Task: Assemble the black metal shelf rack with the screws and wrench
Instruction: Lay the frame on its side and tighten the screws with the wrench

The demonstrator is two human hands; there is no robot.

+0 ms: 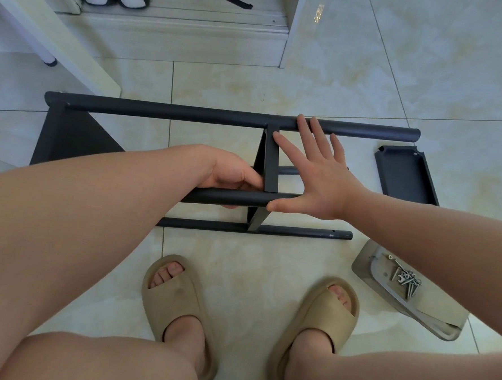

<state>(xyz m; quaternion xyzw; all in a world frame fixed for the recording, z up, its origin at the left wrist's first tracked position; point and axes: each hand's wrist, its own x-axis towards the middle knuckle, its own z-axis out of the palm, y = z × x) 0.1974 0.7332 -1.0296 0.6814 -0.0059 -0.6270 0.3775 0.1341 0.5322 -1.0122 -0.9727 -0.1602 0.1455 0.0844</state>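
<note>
The black metal rack point(172, 113) lies on its side on the tiled floor, its round poles running left to right. A black shelf panel point(270, 161) stands between the poles in the middle. My left hand point(233, 178) grips the near upper pole next to that panel's lower end. My right hand point(312, 173) is spread flat with straight fingers, fingertips on the far pole and thumb against the near one. A loose black shelf panel point(406, 176) lies on the floor to the right. Several silver screws and a small wrench point(404, 280) lie on a grey tray.
The grey tray point(369, 261) sits on the floor at the right, under my right forearm. My feet in beige slippers point(178, 305) stand close to the rack's near pole. A white table leg point(47, 58) and a shoe cabinet point(179, 38) are behind the rack.
</note>
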